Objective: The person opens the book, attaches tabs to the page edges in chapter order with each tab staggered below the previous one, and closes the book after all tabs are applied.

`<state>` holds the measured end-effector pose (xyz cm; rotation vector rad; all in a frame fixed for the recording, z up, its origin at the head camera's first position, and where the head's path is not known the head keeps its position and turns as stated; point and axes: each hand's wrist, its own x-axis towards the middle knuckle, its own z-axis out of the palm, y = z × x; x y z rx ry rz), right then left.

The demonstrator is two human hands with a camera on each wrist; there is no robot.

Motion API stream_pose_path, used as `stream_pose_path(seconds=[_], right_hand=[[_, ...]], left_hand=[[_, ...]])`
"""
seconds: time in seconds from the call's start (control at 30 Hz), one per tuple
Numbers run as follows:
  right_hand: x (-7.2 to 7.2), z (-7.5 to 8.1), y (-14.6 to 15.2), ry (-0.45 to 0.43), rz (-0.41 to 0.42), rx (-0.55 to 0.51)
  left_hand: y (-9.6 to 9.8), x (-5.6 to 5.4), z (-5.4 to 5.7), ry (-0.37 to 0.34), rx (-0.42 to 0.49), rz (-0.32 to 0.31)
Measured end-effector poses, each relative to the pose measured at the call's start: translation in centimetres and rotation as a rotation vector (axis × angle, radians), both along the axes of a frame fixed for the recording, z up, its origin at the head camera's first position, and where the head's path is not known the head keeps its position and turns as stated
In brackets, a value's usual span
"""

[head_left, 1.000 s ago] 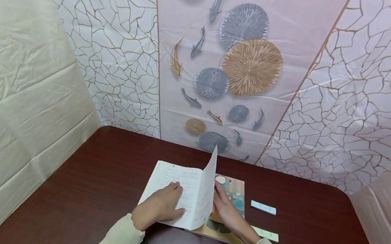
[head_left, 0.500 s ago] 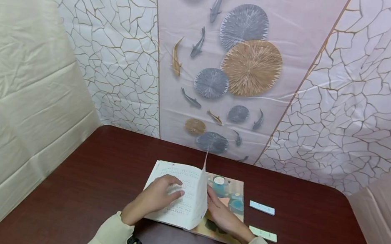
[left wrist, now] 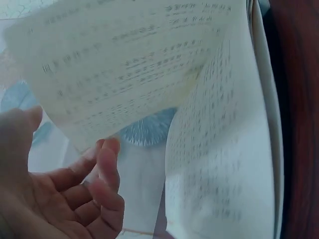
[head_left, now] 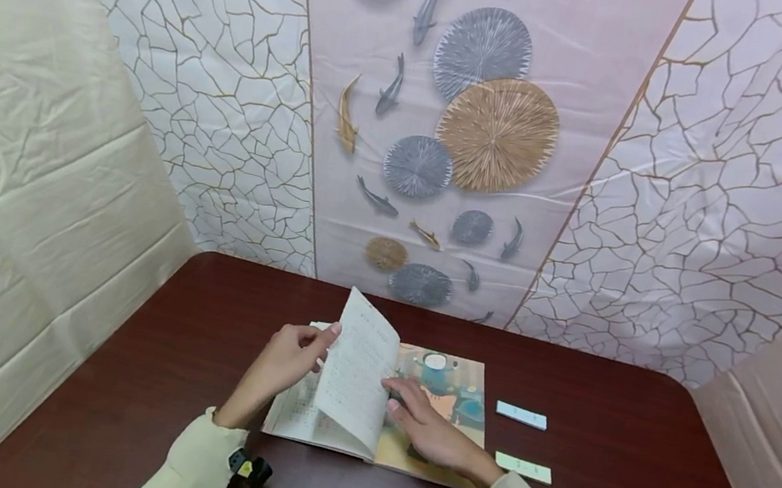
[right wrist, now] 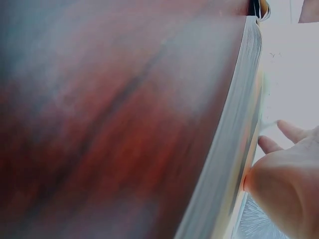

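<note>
An open book (head_left: 438, 407) lies on the table, its right page a coloured illustration. One printed leaf (head_left: 361, 362) stands raised and leans left over the left-hand pages. At that leaf's outer edge is my left hand (head_left: 290, 360); in the left wrist view its bent fingertips (left wrist: 108, 149) touch or nearly touch the edge, with the thumb apart. My right hand (head_left: 429, 431) rests over the illustrated page near the spine, fingers loosely extended. The right wrist view shows the book's thick page edges (right wrist: 234, 114) beside that hand.
To the right of the book lie a pale blue strip (head_left: 521, 415) and a pale green strip (head_left: 523, 468). The dark red-brown table (head_left: 604, 444) ends at a patterned cloth backdrop (head_left: 699, 265). A beige cloth (head_left: 59, 228) hangs on the left.
The raised leaf has swung from upright over to the left, uncovering more of the illustration. My left hand has lifted off the page to the leaf's edge; my right hand has shifted slightly.
</note>
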<state>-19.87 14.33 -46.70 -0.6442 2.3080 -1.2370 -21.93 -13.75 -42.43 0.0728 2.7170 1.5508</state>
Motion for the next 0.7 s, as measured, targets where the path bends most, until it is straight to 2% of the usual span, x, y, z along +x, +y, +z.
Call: stream_pose_path(seconds=[0.2,0.37,0.7], right_hand=[[0.0,0.0,-0.1,0.038,0.054,0.029],[0.0,-0.1,-0.1,0.075,0.096,0.089],[-0.1,-0.2,-0.1,0.123,0.114,0.094]], left_hand=[[-1.7,-0.6,-0.4,-0.041,-0.085,-0.016],[-2.8,-0.6,-0.8,-0.063,-0.124,-0.023],[-3.6,-0.6,-1.7,-0.101,-0.204,0.005]])
